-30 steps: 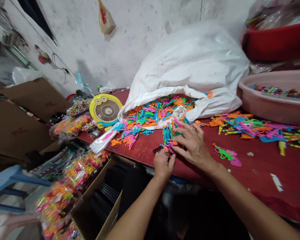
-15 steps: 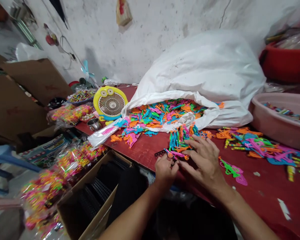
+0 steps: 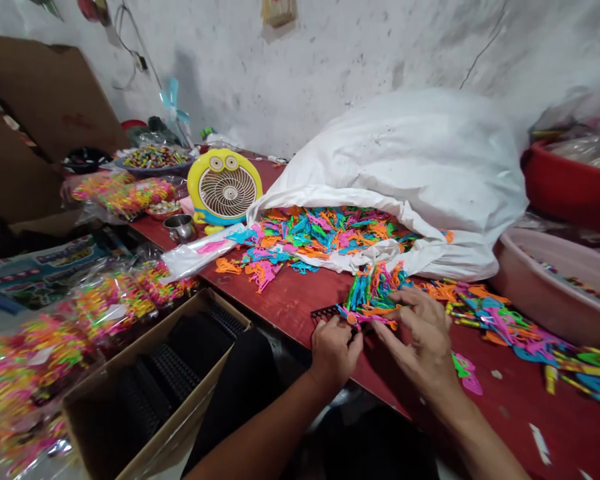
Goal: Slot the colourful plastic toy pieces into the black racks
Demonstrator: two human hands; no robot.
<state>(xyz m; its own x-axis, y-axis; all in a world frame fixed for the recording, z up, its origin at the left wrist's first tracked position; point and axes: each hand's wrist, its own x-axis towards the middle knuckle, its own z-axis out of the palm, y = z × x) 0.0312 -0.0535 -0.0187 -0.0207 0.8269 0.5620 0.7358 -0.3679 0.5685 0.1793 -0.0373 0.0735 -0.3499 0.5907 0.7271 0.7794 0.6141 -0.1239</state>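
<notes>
My left hand [image 3: 334, 351] is curled at the near edge of the red table [image 3: 300, 300], fingers pinched on a small black plastic grid piece [image 3: 324, 313] and a pink toy part. My right hand [image 3: 423, 340] lies beside it, fingers bent over a small stack of coloured plastic toy pieces [image 3: 373, 293] and touching it. Behind both hands a big white sack [image 3: 410, 173] lies open, spilling bright orange, blue, pink and green plastic toys [image 3: 325, 233] onto the table.
A yellow desk fan [image 3: 223, 188] and a metal cup [image 3: 180, 228] stand at the left. A pink basin [image 3: 560, 280] and a red tub [image 3: 575, 187] sit at the right. An open cardboard box [image 3: 155, 387] and bags of coloured toys [image 3: 100, 307] lie below the table edge.
The view has shifted right and down. Both hands stay together at the table edge; my right hand has curled more over the stack of pieces.
</notes>
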